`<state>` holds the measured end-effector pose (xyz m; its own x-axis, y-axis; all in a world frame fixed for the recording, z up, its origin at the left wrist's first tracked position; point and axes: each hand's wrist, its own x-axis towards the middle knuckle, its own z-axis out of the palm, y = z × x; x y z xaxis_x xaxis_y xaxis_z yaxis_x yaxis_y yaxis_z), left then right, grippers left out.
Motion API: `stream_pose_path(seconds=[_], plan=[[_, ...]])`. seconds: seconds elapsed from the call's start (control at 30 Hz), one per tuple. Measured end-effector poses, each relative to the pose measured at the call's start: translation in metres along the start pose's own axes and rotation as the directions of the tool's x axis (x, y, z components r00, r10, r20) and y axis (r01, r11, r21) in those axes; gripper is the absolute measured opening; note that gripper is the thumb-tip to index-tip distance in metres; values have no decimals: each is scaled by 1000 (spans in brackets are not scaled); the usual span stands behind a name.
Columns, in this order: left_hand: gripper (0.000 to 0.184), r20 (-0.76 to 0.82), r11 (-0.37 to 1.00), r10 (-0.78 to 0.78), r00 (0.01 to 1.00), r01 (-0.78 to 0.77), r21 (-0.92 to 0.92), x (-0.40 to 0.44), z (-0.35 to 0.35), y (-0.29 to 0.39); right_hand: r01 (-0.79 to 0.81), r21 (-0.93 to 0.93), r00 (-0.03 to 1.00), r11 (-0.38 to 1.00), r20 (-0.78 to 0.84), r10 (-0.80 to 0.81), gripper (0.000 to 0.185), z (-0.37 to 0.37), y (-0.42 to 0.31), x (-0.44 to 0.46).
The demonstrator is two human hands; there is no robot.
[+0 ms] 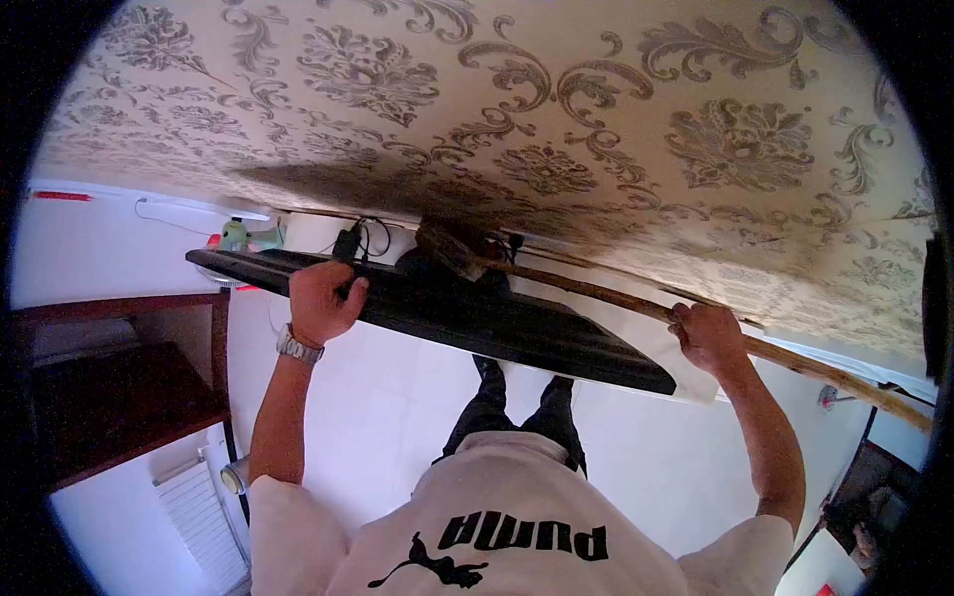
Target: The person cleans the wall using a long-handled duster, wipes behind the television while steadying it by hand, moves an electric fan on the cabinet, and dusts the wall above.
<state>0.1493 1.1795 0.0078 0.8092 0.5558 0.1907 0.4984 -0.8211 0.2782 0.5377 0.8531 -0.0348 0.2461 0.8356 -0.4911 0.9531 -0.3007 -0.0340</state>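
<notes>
A black flat television point(447, 308) is seen from above, close to the patterned wall, its top edge slanting across the view. My left hand point(326, 301), a metal watch on its wrist, grips the top edge near the left end. In my right hand point(708, 338) is a long wooden stick point(606, 293), the fingers wrapped around it. The stick slants down behind the television to a brownish, broom-like head point(447, 248), too dim to make out exactly. Black cables point(373, 236) hang behind the television near my left hand.
Cream wallpaper point(735, 149) with scroll patterns rises ahead. Behind the television's left end stands a pale green bottle point(234, 236). A dark wooden shelf unit point(129, 387) is at left, and a white slatted panel point(204, 521) lies below it. Pale floor point(397, 397) surrounds my feet.
</notes>
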Motion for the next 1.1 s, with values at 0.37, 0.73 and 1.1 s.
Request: stream_pose_path(seconds=[0.37, 0.73, 1.1], plan=[[24, 15, 999, -35, 999, 35, -5, 0, -1, 1, -23, -2, 996, 1000, -82, 23, 25, 18, -43, 60], [24, 9, 999, -50, 999, 50, -16, 0, -3, 1, 67, 63, 993, 996, -97, -61, 28, 3, -79, 99], [26, -61, 1000, -26, 998, 26, -4, -3, 1, -2, -154, 289, 917, 945, -316, 246, 35, -57, -28, -47]])
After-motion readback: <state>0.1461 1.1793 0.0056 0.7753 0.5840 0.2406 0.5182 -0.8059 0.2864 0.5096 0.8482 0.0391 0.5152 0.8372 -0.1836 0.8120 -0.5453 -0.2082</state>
